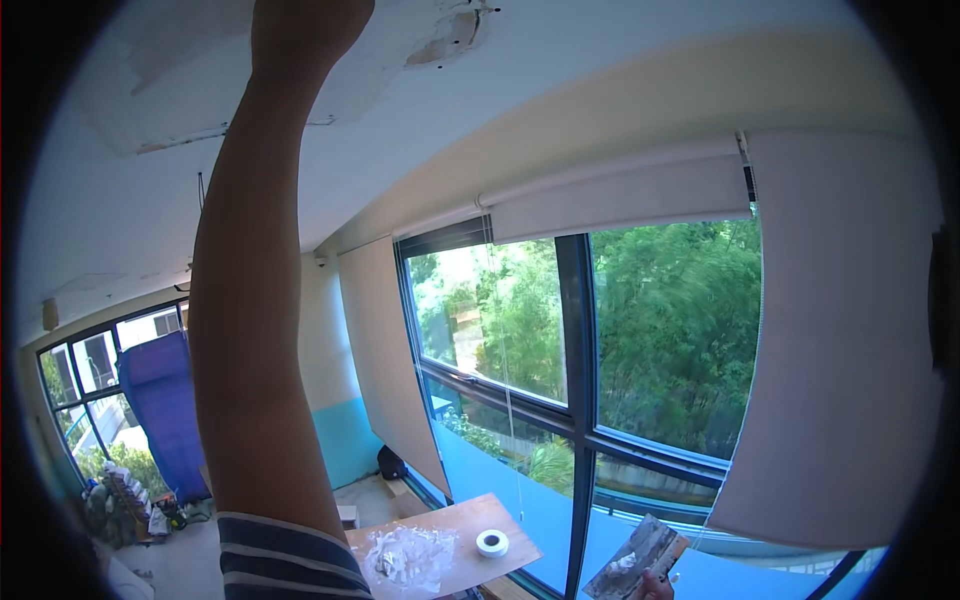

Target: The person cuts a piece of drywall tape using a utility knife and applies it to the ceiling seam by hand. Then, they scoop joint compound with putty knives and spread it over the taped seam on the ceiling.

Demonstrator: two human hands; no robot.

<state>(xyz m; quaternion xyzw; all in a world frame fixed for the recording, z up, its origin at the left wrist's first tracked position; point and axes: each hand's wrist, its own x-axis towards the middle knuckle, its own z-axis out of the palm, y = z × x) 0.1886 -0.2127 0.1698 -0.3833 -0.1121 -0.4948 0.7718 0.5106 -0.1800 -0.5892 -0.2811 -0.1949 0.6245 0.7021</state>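
Observation:
My left arm, in a striped sleeve, reaches straight up to the ceiling [390,100]. Of my left hand [312,30], only the back part near the wrist shows; its fingers lie beyond the top edge, so what it holds or touches is hidden. The ceiling around it has patched areas, a dark crack and a damaged spot with peeling edges. Low on the right, my right hand [655,587] grips a flat rectangular plate [632,560], smeared grey and white as if with putty. Most of that hand is cut off by the bottom edge.
Below me stands a light brown tabletop [470,580] with a heap of crumpled white material [410,558] and a white tape roll [499,551]. Tall windows with roller blinds [840,350] line the right. A purple covering [165,410] and piled items [130,500] are at far left.

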